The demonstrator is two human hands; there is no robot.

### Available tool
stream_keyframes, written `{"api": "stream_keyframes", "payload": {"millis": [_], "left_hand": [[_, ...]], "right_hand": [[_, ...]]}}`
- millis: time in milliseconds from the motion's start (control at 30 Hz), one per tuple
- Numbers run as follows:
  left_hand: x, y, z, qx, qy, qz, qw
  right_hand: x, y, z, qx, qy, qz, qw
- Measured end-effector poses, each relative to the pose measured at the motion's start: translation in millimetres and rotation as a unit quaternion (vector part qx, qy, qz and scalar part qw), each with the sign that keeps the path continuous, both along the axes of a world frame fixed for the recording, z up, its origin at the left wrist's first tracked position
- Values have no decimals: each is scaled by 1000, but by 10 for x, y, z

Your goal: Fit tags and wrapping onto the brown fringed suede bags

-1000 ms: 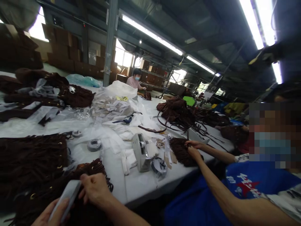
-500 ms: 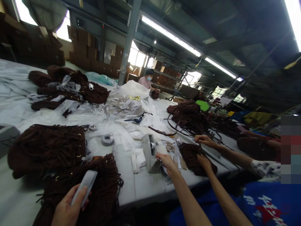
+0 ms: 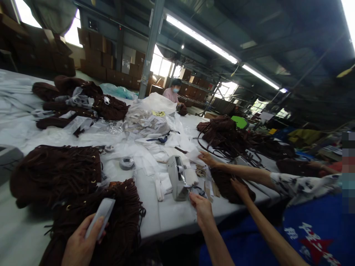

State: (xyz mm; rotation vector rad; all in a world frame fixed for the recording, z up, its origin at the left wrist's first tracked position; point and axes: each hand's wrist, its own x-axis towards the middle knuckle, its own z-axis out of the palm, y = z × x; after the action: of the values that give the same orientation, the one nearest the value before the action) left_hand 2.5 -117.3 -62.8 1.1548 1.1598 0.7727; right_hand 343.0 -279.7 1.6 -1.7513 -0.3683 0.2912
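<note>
In my left hand is a flat, pale strip wrapped in white, translucent material, held between thumb and fingers. Under that hand lies a dark brown fringed bag with gold eyelets. My right hand pinches the end of a clear strip of tape at the front of a grey tape dispenser. The tape runs from the roll inside the dispenser to my fingertips. A second brown fringed bag lies beyond my left hand.
At my right, a co-worker's hands work around another brown bag. Tape rolls, white slips and a large plastic bag of pale pieces lie on the white table. More brown bags are piled behind. Another person sits across.
My right hand has moved down and toward me, drawing tape out of the dispenser. My left hand stays nearly still with its strip. The co-worker's far hand has reached left toward the dispenser.
</note>
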Motion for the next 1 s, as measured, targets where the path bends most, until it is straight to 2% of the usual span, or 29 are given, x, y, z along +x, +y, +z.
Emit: {"api": "stream_keyframes", "payload": {"millis": [100, 167, 267, 333, 433, 567, 700, 767, 867, 1000], "left_hand": [[-1, -3, 17, 3, -1, 7, 1000], [-1, 4, 18, 4, 2, 10, 1000], [5, 16, 23, 5, 4, 9, 1000], [16, 11, 43, 12, 12, 5, 1000], [41, -29, 104, 52, 26, 5, 998], [102, -104, 198, 134, 36, 21, 990], [160, -113, 242, 213, 71, 43, 974], [174, -118, 253, 239, 79, 55, 966], [187, -140, 247, 262, 61, 69, 961], [195, -142, 194, 268, 37, 56, 961]], "right_hand": [[-63, -4, -135, -53, -29, -1, 998], [-27, -52, -138, -84, -67, -10, 994], [43, -241, -38, -126, -136, -27, 982], [13, -381, 60, -173, -200, -18, 964], [-228, -423, 224, -227, -252, 75, 938], [-822, -45, 496, -190, -258, 259, 911], [-1453, 519, 790, -87, -246, 439, 860], [-1699, 773, 850, -54, -204, 512, 833], [-1908, 1099, 735, -45, -139, 559, 816], [-1931, 1394, 377, -96, -139, 541, 824]]}}
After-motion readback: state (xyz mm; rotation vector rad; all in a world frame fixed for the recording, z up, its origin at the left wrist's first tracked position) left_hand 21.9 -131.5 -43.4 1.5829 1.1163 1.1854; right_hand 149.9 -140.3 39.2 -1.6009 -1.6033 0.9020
